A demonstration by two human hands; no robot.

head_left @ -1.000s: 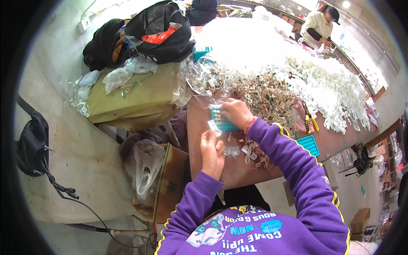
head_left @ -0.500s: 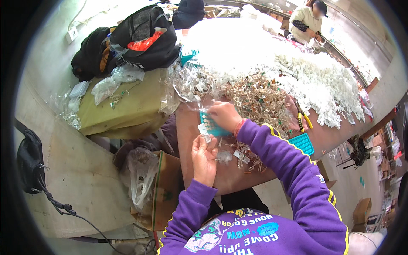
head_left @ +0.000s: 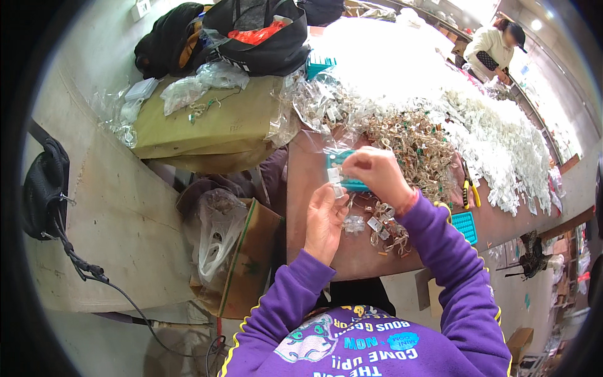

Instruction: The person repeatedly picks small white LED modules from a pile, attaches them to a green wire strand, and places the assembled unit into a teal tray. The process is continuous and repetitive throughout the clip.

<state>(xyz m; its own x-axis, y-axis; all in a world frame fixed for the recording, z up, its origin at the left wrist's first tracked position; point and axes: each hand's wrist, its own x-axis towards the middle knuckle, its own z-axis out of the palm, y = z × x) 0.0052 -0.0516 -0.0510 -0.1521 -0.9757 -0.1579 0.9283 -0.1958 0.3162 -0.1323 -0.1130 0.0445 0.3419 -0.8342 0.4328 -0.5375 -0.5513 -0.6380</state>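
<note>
My left hand (head_left: 325,220) is closed in a pinch on a small clear plastic packet with a white tag (head_left: 335,176), held upright over the table's near left part. Just beyond and to the right, my right hand (head_left: 380,173) is closed, its fingertips pressed together beside the packet's top. What the right fingers hold, if anything, is too small to make out. Beneath that hand lies a teal tray (head_left: 336,157) with small pale round pieces in it, partly hidden by the hand. Near my right wrist rests a loose cluster of tagged cords (head_left: 384,229).
A heap of beige cords (head_left: 411,141) and a pile of white tags (head_left: 502,151) cover the table's far side. Yellow-handled pliers (head_left: 470,188) and a second teal tray (head_left: 465,227) lie at right. A cardboard box (head_left: 248,257) stands at left. Another person (head_left: 493,50) works far right.
My right hand has drawn back from the far part of the tray toward the packet in my left hand. My left hand keeps its hold. The whole view has shifted.
</note>
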